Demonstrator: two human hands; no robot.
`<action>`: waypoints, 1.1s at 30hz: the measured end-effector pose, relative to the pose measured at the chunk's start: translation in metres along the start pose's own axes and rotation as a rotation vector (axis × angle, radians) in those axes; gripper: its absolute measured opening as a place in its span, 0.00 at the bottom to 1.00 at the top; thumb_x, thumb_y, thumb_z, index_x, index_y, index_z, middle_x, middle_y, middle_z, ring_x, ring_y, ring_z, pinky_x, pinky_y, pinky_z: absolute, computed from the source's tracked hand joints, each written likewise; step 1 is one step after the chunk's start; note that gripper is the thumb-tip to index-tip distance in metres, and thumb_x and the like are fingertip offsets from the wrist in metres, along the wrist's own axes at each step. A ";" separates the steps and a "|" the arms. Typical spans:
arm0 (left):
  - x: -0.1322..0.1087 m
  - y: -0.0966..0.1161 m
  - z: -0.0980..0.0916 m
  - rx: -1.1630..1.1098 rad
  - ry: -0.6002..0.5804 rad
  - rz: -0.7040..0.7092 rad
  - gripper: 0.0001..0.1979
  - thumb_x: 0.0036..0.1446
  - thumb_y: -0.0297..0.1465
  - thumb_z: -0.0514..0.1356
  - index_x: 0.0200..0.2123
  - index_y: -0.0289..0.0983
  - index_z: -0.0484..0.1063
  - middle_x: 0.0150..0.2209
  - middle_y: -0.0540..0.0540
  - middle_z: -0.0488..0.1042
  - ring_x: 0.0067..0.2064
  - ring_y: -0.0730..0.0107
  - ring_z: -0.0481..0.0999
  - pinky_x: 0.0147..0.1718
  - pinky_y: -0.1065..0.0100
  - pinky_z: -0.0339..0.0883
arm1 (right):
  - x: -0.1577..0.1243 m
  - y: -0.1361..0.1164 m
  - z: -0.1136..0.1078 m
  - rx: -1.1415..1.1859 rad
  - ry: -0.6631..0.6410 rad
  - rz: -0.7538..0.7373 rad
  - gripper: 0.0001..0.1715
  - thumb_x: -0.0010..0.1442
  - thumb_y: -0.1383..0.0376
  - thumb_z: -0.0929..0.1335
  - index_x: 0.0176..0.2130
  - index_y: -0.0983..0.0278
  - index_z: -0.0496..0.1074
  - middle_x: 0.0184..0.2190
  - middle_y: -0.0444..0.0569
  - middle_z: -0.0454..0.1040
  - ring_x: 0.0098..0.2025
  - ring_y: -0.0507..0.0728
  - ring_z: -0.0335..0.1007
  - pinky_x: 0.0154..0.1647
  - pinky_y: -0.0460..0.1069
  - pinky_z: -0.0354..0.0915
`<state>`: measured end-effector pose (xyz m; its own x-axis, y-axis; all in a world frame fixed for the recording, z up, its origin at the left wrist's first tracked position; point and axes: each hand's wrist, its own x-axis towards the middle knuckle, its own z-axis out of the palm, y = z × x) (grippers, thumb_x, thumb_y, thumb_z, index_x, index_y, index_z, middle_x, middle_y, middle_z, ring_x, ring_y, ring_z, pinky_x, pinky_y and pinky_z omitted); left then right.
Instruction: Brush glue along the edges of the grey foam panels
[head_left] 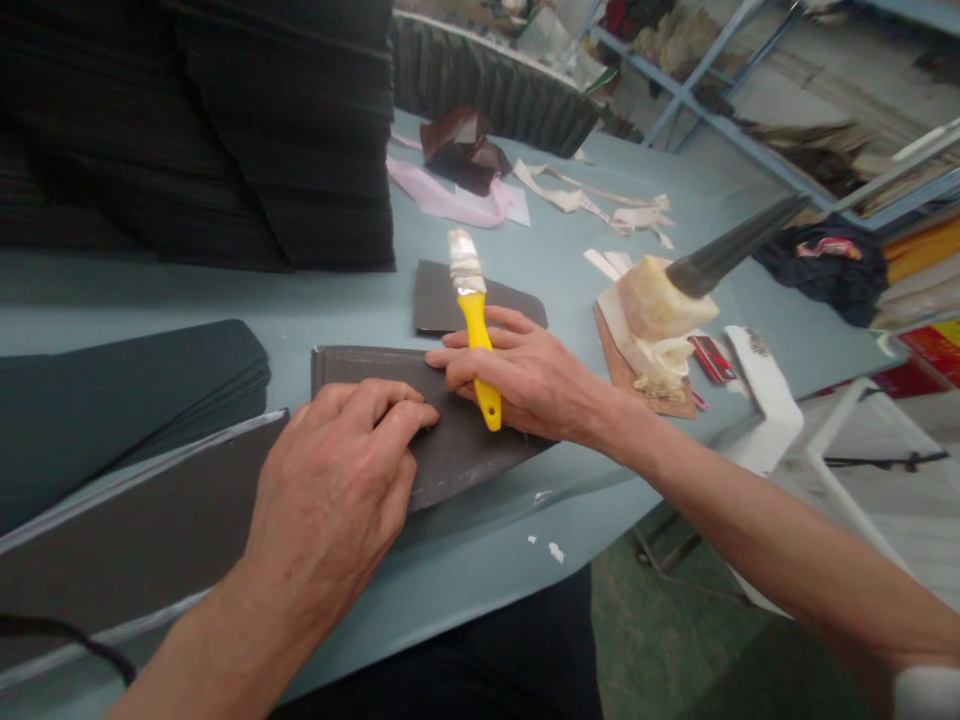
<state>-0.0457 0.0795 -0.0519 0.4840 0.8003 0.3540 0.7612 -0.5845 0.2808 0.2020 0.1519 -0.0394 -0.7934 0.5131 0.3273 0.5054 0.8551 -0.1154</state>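
Observation:
A yellow-handled paintbrush is held in my right hand, its whitish bristles pointing away from me. That hand also rests on a stack of dark grey panels with pale smears along the edge. My left hand lies over the left part of the same stack, fingers bent and pressed together; whatever lies under the fingertips is hidden. To its left, a long dark panel with whitish edges reaches past my wrist. Just beyond the brush lies a smaller dark piece.
Tall stacks of black sheets stand at the back left, with fanned dark green pieces before them. A yellowed, crusted container with a black handle stands at right. Fabric scraps lie behind. The blue-green table ends near my lap.

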 end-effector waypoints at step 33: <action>0.000 -0.001 0.005 0.000 -0.004 -0.044 0.21 0.71 0.30 0.45 0.51 0.45 0.77 0.52 0.44 0.81 0.50 0.46 0.76 0.47 0.46 0.69 | -0.051 -0.013 -0.015 -0.094 0.094 0.083 0.06 0.76 0.66 0.66 0.49 0.58 0.73 0.58 0.51 0.85 0.63 0.61 0.82 0.71 0.64 0.70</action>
<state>-0.0442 0.0805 -0.0568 0.4520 0.8255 0.3379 0.7818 -0.5490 0.2956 0.2409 0.1136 -0.0407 -0.7148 0.5688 0.4068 0.6007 0.7973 -0.0592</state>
